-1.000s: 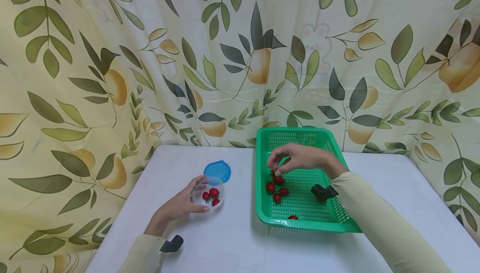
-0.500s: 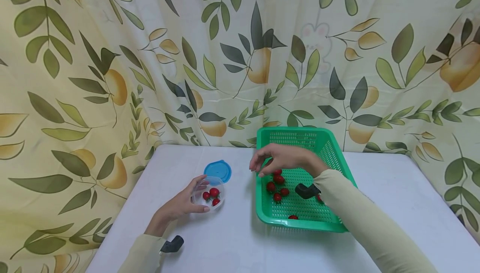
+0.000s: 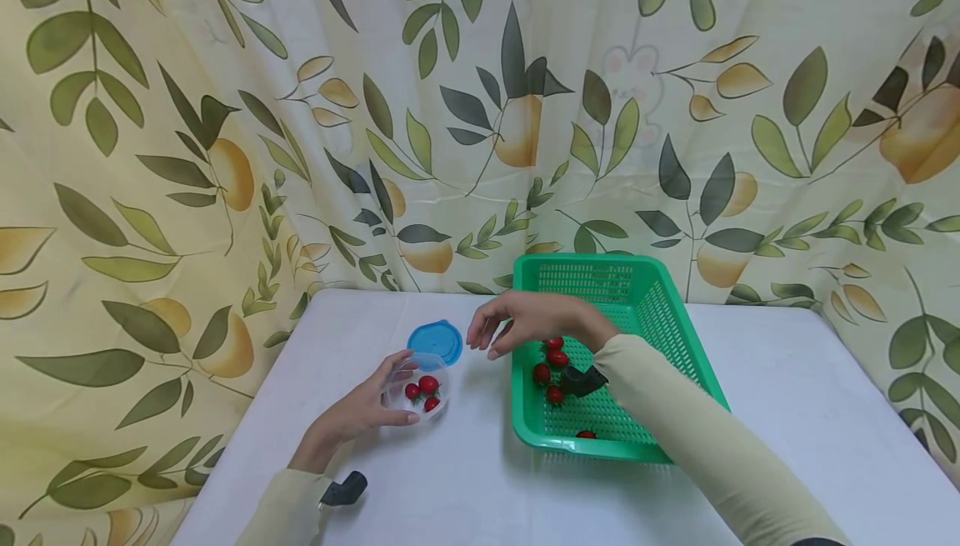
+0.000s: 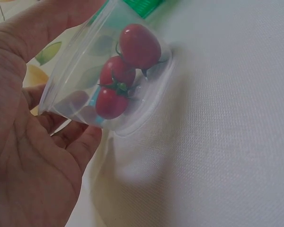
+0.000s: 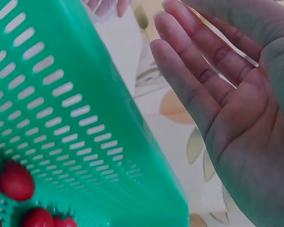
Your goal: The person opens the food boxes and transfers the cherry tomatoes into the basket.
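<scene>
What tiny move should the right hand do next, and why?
Maybe ease left, over the clear cup: the right hand reaches past the green basket's rim, the cup is open and the left hand holds it. I can't tell whether the right hand carries anything.

No readable text, label, brand, number or sign anywhere. Nothing legible on green basket [image 3: 622, 448], clear cup [image 4: 85, 71] left of basket, blue lid [image 3: 435, 340] left of basket, or leaf-print curtain [image 3: 480, 187] behind basket.
</scene>
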The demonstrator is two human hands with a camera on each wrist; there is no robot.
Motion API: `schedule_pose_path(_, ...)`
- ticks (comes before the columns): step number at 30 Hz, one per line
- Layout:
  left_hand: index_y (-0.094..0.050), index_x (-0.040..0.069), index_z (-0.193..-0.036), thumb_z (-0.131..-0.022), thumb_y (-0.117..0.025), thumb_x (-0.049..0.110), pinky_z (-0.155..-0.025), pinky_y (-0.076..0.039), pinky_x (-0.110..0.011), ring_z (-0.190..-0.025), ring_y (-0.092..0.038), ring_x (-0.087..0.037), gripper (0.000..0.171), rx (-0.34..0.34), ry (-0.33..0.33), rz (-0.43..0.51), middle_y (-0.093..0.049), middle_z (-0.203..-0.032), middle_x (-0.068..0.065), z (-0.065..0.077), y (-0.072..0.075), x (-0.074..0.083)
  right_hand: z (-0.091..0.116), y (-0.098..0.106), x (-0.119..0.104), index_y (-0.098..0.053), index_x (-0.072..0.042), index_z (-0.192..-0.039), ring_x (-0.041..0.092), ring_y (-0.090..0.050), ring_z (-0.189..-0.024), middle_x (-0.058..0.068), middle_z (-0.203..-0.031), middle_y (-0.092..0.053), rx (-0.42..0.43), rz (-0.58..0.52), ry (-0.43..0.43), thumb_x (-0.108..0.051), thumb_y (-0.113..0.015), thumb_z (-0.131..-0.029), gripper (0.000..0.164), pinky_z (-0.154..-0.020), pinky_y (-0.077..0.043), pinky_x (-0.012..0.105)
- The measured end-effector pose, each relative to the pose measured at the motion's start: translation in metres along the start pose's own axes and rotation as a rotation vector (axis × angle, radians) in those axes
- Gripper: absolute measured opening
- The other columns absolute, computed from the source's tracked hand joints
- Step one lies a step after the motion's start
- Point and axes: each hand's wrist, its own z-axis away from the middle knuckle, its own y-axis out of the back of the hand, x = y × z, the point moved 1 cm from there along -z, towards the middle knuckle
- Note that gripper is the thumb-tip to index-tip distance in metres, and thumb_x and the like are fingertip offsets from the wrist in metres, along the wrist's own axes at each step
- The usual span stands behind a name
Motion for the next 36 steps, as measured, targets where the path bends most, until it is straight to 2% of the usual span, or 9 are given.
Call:
schedule_pose_path(7,-0.016,0.018,-0.161,-0.085,-0.083,0.023,-0.114,-0.013,-0.076,-0.152,-0.025,-0.037,0.101,-0.012,-0.010,-0.001,-0.033,-0.162,-0.010,0.000,0.001,0.000,-0.015,-0.005,-0.008,-0.070,-0.016,-0.121,0.023,-0.065,-0.112,0.002,-0.119,-0.070,-0.023,0.009,-0.002,-0.014,-0.076,-0.092,0.029,-0.092,-0.058,0.035)
schedule_pose_path(12,-0.016,0.019,-0.161,-0.086,-0.082,0.024,-0.115,-0.013,-0.076,-0.151,-0.025,-0.037,0.100,-0.021,-0.013,0.008,-0.033,-0.162,-0.010,0.000,0.002,0.001,-0.026,-0.008,-0.011,-0.070,-0.013,-0.120,0.029,-0.065,-0.114,0.003,-0.119,-0.071,-0.055,0.025,0.025,-0.015,-0.076,-0.092,0.029,-0.091,-0.058,0.033)
schedule_pose_path(16,-0.016,0.018,-0.161,-0.086,-0.082,0.025,-0.114,-0.014,-0.077,-0.152,-0.025,-0.037,0.100,-0.024,-0.010,0.011,-0.033,-0.163,-0.010,0.000,0.002,0.001,-0.034,-0.012,-0.011,-0.069,-0.010,-0.122,0.024,-0.067,-0.113,0.005,-0.121,-0.070,-0.081,0.039,0.037,-0.016,-0.077,-0.091,0.032,-0.090,-0.058,0.032)
schedule_pose_path(20,-0.016,0.018,-0.161,-0.086,-0.082,0.024,-0.115,-0.014,-0.076,-0.152,-0.025,-0.036,0.100,-0.025,-0.017,0.011,-0.033,-0.163,-0.009,0.000,0.002,0.000,-0.045,-0.017,-0.010,-0.070,-0.014,-0.120,0.025,-0.067,-0.114,0.012,-0.126,-0.069,-0.113,0.044,0.049,-0.012,-0.076,-0.092,0.029,-0.092,-0.057,0.030)
schedule_pose_path(23,-0.016,0.017,-0.161,-0.086,-0.082,0.023,-0.116,-0.013,-0.075,-0.152,-0.026,-0.035,0.100,-0.023,-0.020,0.010,-0.033,-0.163,-0.009,-0.001,0.002,-0.001,-0.053,-0.022,-0.009,-0.071,-0.018,-0.117,0.028,-0.066,-0.115,0.008,-0.124,-0.069,-0.133,0.067,0.056,-0.010,-0.075,-0.092,0.027,-0.093,-0.056,0.028)
schedule_pose_path(27,-0.016,0.017,-0.160,-0.087,-0.082,0.022,-0.116,-0.013,-0.075,-0.152,-0.026,-0.036,0.099,-0.026,-0.033,0.006,-0.033,-0.163,-0.009,0.000,0.002,-0.001,-0.064,-0.027,-0.010,-0.072,-0.020,-0.116,0.018,-0.067,-0.111,-0.003,-0.118,-0.070,-0.151,0.117,0.040,-0.010,-0.077,-0.091,0.028,-0.092,-0.055,0.026)
schedule_pose_path(29,-0.016,0.016,-0.160,-0.087,-0.082,0.022,-0.116,-0.015,-0.074,-0.151,-0.027,-0.036,0.099,-0.029,-0.046,0.004,-0.033,-0.162,-0.010,0.000,0.003,-0.002,-0.068,-0.030,-0.010,-0.072,-0.020,-0.116,0.013,-0.066,-0.108,-0.005,-0.117,-0.070,-0.157,0.137,0.029,-0.009,-0.077,-0.091,0.029,-0.092,-0.055,0.025)
schedule_pose_path(33,-0.016,0.017,-0.160,-0.086,-0.083,0.023,-0.118,-0.016,-0.071,-0.151,-0.027,-0.036,0.100,-0.021,-0.054,0.001,-0.035,-0.161,-0.011,0.000,0.003,-0.003,-0.078,-0.036,-0.011,-0.072,-0.015,-0.119,0.015,-0.066,-0.108,0.001,-0.117,-0.071,-0.170,0.167,0.034,-0.008,-0.077,-0.090,0.030,-0.091,-0.054,0.023)
schedule_pose_path(36,-0.020,0.022,-0.160,-0.084,-0.084,0.025,-0.119,-0.013,-0.069,-0.152,-0.026,-0.034,0.099,-0.008,-0.039,0.007,-0.036,-0.161,-0.010,0.001,0.003,-0.003,-0.085,-0.042,-0.012,-0.071,-0.009,-0.122,0.019,-0.066,-0.110,0.005,-0.118,-0.071,-0.191,0.165,0.036,-0.006,-0.077,-0.089,0.033,-0.090,-0.054,0.023)
